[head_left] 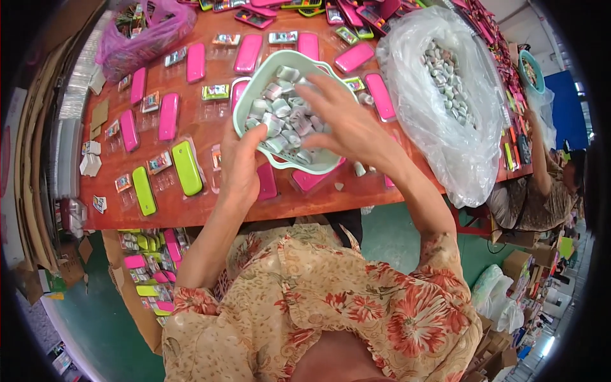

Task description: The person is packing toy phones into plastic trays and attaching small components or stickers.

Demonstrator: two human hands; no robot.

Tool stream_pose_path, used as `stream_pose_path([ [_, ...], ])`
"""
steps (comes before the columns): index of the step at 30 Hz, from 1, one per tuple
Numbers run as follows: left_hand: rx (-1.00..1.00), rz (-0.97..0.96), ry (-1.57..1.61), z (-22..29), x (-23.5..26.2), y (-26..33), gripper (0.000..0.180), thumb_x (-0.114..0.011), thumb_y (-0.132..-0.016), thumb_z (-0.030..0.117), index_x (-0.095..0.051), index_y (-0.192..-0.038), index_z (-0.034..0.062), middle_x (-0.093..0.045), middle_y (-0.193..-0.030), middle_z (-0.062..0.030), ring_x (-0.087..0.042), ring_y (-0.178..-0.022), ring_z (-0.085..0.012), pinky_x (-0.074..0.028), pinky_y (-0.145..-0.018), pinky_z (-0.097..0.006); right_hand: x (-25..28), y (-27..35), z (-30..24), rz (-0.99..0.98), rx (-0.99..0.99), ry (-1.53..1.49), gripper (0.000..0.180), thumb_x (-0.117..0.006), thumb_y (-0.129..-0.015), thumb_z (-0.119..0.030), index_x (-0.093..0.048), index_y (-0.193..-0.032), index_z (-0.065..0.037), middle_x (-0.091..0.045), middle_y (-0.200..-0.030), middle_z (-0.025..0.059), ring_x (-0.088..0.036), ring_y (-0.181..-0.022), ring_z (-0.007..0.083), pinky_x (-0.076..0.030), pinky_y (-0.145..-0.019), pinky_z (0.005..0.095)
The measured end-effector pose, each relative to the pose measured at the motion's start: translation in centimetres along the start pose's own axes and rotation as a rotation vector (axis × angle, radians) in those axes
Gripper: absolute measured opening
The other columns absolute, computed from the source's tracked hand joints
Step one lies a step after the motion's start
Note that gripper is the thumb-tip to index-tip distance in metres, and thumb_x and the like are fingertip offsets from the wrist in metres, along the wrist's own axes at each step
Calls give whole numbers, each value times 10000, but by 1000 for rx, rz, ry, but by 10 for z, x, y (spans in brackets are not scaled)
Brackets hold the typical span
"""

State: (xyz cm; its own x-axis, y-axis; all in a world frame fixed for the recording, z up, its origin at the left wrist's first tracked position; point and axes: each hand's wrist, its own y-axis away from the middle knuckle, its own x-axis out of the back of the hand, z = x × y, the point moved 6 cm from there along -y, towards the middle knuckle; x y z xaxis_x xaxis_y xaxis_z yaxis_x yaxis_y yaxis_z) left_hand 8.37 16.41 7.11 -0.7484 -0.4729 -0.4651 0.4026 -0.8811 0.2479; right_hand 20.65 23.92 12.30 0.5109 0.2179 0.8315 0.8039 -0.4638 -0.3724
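A pale green plastic basket (245,105) is tilted above the table, partly filled with small whitish wrapped pieces (277,109). My left hand (245,156) grips the basket's near left rim, thumb over the edge. Over the basket's right side hovers my right hand (344,118), its fingers spread and slightly blurred; nothing shows in it. Around the basket, pink cases (196,63) and lime green cases (186,168) lie in clear plastic trays, many with a small printed packet (216,92) beside them. A few whitish pieces lie on the table under my right wrist.
On the right, a large clear plastic bag (439,146) holds many more whitish pieces. A pink bag (146,38) stands at the far left of the red-brown table (108,204). Flattened cardboard (28,146) stacks along the left. Another person (541,191) sits at the right.
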Motion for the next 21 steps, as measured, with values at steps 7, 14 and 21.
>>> stream_pose_path([
  [7, -56, 130, 5, 19, 38, -23, 422, -473, -705, 48, -358, -1111, 52, -491, -991, -82, -543, -813, -170, -506, -569, -284, -70, -55, -11, -130, 95, -62, 319, -598, -643, -246, -486, -874, -57, -468, -806, 131, -497, -768, 304, -434, -620, 385],
  [14, -10, 124, -60, 29, 46, -46, 442, -497, -722, 105, -325, -1127, 61, -495, -963, -80, -543, -795, -163, -503, -577, -296, -68, -80, 3, 88, 162, -324, 277, -614, -678, -113, -521, -935, -69, -527, -796, 81, -539, -701, 232, -448, -582, 304],
  [21, 66, 87, -19, 35, 46, -57, 438, -483, -738, 132, -347, -1149, 64, -500, -983, -81, -548, -785, -168, -501, -567, -294, -19, -95, 139, 219, -446, -410, 251, -625, -692, -103, -551, -927, -51, -516, -677, -19, -458, -587, 31, -385, -513, 168],
])
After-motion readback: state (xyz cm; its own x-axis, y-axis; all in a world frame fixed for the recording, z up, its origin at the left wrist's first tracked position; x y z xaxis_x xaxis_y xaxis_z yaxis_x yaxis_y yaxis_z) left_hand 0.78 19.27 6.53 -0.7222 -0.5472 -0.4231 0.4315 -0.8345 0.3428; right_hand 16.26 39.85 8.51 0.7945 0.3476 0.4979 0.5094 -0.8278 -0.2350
